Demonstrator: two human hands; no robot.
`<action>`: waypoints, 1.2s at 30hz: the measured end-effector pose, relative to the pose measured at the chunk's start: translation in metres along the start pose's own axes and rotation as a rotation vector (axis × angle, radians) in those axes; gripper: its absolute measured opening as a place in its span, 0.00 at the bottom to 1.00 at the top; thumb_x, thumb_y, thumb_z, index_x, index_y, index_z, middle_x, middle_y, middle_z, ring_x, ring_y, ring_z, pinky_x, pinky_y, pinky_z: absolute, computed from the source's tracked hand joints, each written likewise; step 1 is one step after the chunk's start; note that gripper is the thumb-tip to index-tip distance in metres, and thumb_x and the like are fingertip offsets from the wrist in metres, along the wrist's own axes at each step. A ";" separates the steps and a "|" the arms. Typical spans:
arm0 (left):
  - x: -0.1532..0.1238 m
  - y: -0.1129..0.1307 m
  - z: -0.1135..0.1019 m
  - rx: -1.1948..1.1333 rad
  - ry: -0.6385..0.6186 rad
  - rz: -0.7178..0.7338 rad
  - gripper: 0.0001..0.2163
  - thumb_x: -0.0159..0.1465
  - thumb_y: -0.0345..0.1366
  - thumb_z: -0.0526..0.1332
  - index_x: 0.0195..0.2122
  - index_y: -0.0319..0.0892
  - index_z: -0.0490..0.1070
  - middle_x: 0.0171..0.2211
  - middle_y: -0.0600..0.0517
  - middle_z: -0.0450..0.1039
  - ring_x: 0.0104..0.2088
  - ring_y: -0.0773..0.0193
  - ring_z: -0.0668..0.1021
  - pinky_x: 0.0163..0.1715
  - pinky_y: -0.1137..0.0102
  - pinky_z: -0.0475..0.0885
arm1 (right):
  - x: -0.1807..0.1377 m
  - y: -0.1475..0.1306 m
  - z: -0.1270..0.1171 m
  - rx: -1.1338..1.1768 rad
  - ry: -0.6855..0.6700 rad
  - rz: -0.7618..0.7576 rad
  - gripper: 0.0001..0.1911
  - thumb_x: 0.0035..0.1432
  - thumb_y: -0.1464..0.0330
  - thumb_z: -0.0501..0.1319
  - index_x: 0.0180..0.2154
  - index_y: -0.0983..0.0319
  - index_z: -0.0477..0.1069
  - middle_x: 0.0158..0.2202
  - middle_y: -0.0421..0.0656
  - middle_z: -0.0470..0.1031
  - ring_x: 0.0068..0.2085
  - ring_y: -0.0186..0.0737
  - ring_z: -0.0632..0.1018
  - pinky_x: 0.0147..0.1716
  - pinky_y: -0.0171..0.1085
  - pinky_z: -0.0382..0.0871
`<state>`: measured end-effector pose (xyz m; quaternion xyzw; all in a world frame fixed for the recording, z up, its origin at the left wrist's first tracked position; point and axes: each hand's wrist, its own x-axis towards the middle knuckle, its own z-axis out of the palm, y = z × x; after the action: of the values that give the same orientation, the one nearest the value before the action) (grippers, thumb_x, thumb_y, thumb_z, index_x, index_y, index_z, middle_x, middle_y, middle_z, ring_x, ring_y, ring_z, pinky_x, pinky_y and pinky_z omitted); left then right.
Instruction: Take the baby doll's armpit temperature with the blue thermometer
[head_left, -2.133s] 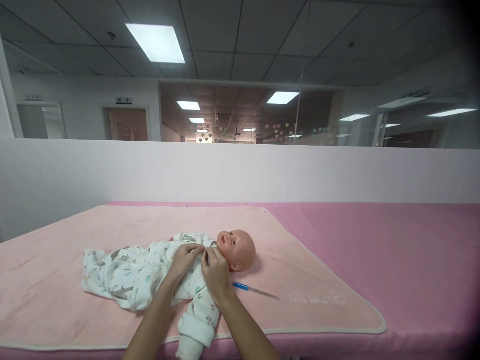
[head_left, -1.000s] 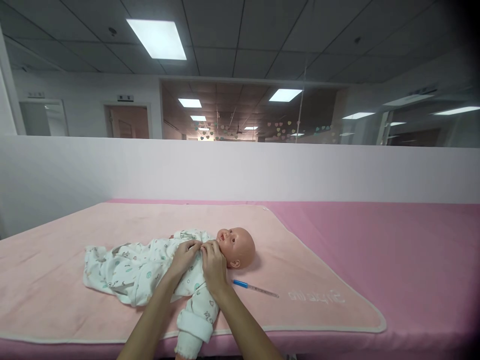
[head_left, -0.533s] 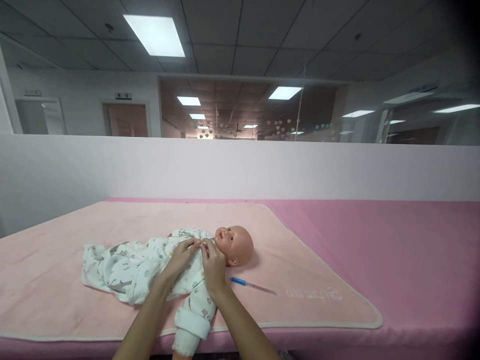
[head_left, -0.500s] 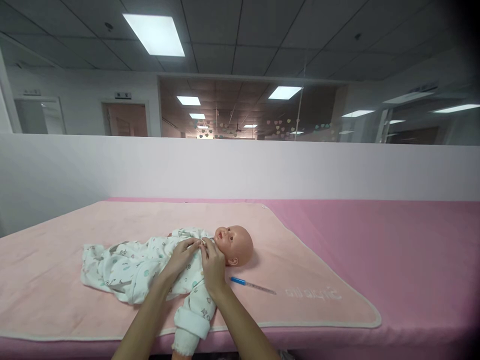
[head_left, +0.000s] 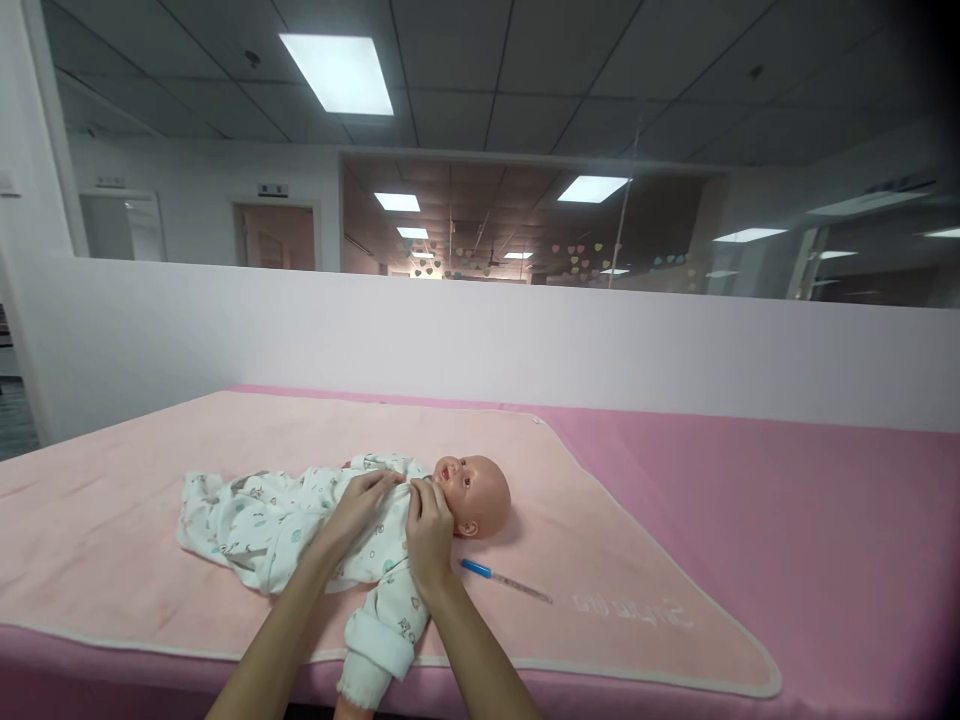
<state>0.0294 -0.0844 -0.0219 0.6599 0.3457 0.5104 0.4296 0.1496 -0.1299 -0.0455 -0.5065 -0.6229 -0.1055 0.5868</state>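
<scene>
While left hand [head_left: 363,498] and right hand [head_left: 429,522] lay half-curled on printed outfit [head_left: 379,545] | grips unclear | seemed soft, light, pinchable at neckline [head_left: 418,469]

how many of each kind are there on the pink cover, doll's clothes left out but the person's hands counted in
Doll: 1
Blanket: 1
Blue-ended stick: 1
Hands: 2 (left hand, right hand)
Total: 5
</scene>
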 end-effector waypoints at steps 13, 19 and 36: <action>-0.009 0.014 -0.048 0.174 -0.177 -0.135 0.12 0.54 0.42 0.59 0.33 0.41 0.75 0.43 0.48 0.73 0.48 0.54 0.72 0.45 0.68 0.66 | -0.001 -0.002 -0.001 0.093 0.012 0.086 0.14 0.64 0.68 0.44 0.38 0.62 0.67 0.36 0.45 0.74 0.37 0.37 0.75 0.37 0.35 0.69; -0.013 0.023 -0.052 0.173 -0.324 -0.171 0.10 0.53 0.37 0.61 0.35 0.42 0.74 0.53 0.48 0.68 0.52 0.55 0.70 0.48 0.68 0.66 | -0.003 0.001 0.002 0.104 0.010 0.120 0.14 0.64 0.68 0.43 0.39 0.62 0.66 0.33 0.45 0.75 0.33 0.37 0.76 0.32 0.33 0.68; -0.013 0.019 -0.056 0.104 -0.374 -0.201 0.12 0.49 0.37 0.66 0.36 0.43 0.78 0.57 0.46 0.63 0.53 0.53 0.70 0.45 0.67 0.69 | -0.002 0.001 0.000 0.097 0.006 0.069 0.15 0.65 0.67 0.43 0.38 0.63 0.66 0.34 0.46 0.74 0.34 0.37 0.76 0.33 0.34 0.69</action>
<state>-0.0282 -0.0912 -0.0036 0.7265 0.3498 0.3153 0.5005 0.1497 -0.1301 -0.0477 -0.4984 -0.6075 -0.0563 0.6160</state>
